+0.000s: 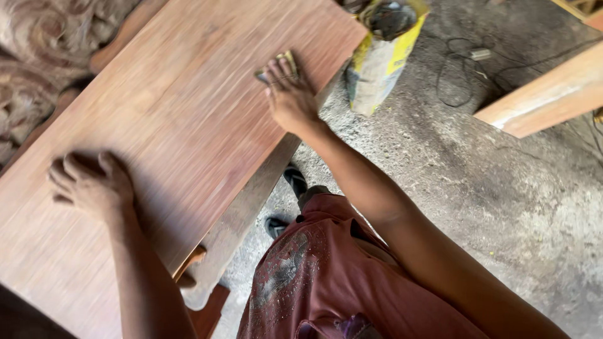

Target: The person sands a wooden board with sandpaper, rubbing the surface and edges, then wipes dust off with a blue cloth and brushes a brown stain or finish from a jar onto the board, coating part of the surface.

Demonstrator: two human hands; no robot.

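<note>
A wide reddish-brown wooden board (169, 107) lies flat across the left and middle of the view. My right hand (289, 94) presses a small folded piece of sandpaper (286, 61) onto the board near its right edge. My left hand (91, 185) rests on the board's surface at the lower left, fingers curled and blurred, holding nothing that shows. My red shirt (320, 276) fills the lower middle.
A yellow and grey sack (380, 53) stands open on the dusty concrete floor (502, 188) beside the board. A pale wooden plank (546, 97) crosses the upper right. Black cables (465, 69) lie on the floor. Wood shavings (38, 44) pile at upper left.
</note>
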